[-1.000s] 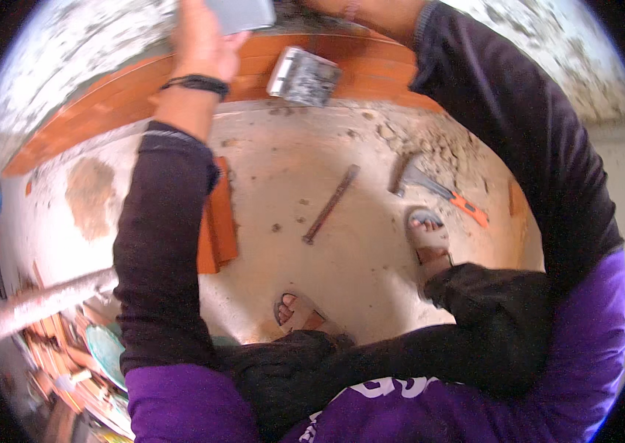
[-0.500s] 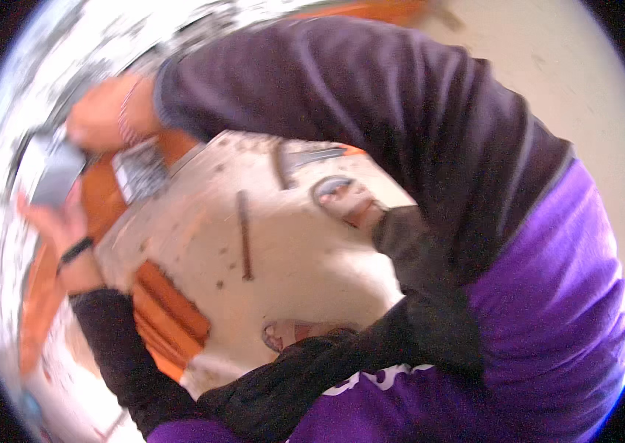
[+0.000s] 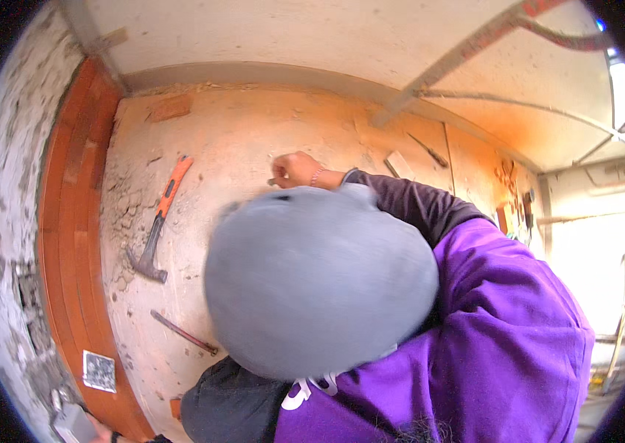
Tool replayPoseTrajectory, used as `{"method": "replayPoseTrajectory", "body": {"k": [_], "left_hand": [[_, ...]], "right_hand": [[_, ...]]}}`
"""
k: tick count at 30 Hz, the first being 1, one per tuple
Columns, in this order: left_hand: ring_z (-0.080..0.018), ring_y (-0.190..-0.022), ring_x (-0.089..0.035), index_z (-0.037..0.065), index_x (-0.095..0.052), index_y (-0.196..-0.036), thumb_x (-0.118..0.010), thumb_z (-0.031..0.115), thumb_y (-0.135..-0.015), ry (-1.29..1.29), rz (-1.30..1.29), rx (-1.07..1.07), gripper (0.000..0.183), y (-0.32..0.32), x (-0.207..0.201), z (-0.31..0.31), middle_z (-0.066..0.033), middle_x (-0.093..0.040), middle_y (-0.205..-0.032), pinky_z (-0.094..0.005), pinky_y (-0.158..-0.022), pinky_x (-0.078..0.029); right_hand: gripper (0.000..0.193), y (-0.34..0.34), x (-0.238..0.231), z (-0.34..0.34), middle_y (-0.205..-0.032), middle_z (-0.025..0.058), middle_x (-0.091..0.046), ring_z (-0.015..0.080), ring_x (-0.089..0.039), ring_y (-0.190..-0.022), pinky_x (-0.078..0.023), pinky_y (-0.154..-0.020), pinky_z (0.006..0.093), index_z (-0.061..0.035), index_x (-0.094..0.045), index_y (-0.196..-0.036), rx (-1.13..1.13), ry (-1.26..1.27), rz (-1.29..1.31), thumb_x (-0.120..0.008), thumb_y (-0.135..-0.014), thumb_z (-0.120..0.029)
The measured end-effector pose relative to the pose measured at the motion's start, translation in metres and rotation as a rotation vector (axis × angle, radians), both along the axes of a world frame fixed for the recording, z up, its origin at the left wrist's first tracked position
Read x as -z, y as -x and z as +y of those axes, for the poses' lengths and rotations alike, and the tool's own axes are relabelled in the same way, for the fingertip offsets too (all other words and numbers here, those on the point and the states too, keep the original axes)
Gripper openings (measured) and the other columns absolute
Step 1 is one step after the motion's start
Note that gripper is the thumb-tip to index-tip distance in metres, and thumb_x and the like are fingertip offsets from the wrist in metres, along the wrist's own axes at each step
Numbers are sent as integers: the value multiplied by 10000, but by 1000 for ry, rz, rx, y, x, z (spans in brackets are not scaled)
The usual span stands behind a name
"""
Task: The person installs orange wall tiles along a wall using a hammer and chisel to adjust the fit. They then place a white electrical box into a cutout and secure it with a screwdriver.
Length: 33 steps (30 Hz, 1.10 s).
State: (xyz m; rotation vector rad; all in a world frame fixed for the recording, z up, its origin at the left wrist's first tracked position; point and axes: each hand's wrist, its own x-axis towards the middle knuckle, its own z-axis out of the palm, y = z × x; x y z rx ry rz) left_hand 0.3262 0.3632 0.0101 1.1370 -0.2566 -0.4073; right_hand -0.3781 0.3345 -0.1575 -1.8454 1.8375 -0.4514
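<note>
My right hand (image 3: 298, 170), with a bracelet at its wrist, reaches out over the dusty floor beyond a large grey rounded object (image 3: 320, 284). Its fingers are curled in, and whatever they may hold is hidden. At the lower left rim my left hand (image 3: 98, 430) is cut off by the picture edge, with its fingers on a flat-sided grey block (image 3: 73, 424). This block lies close to the rough wall. The rounded object is blurred and covers much of my lap; its kind is unclear.
A claw hammer (image 3: 156, 229) with an orange grip and a thin metal rod (image 3: 183, 332) lie on the floor. Orange bricks (image 3: 76, 221) line the plastered wall (image 3: 2, 221), and a speckled square piece (image 3: 98, 371) rests on them. Metal poles (image 3: 467, 55) slant at upper right.
My right hand has left the wall and the grey block and swung right over the floor. The view has turned, and the grey rounded object has come in. My left hand remains by the block.
</note>
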Motion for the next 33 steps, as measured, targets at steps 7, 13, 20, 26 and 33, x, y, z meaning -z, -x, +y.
{"method": "replayPoseTrajectory", "body": {"k": [7,13,20,26,33], "left_hand": [[-395,-1230,-459,27,-512,-1282,-465,480,-883,43,-12,-25,606,58,-21,1,-177,-522,-1307,-545,-1035,-345],[-378,-1231,-465,27,-538,-1261,-428,521,-922,49,51,-38,609,126,-30,-13,-174,-547,-1289,-515,-1036,-349],[-395,-1214,-476,67,-426,-1305,-371,764,-819,-167,21,18,851,26,-34,45,-225,-514,-1279,-565,-991,-388],[-427,-1196,-480,48,-213,-1413,-341,813,-791,-332,215,-23,994,9,-24,37,-307,-445,-1284,-554,-958,-429],[-392,-1143,-511,132,-194,-1455,-285,800,-819,-321,102,-164,927,21,5,43,-233,-416,-1325,-510,-943,-448]], "right_hand": [[203,90,16,126,-792,192,-659,361,-641,-738,-505,-683,462,-79,-683,-835,459,-146,147,-592,-808,-259],[358,377,54,249,-789,165,-652,264,-618,-578,-507,-543,356,-115,-538,-1184,1010,-116,486,-576,-838,-193],[365,450,90,198,-1000,193,-640,293,-596,-1037,-484,-870,411,-63,-539,-1203,752,-285,677,-526,-869,-209],[385,407,97,166,-1011,186,-636,278,-607,-1011,-496,-860,395,-40,-489,-1249,648,-345,547,-529,-883,-155],[422,287,91,75,-1023,178,-632,260,-618,-981,-510,-850,377,-14,-432,-1302,448,-215,344,-533,-900,-92]]}}
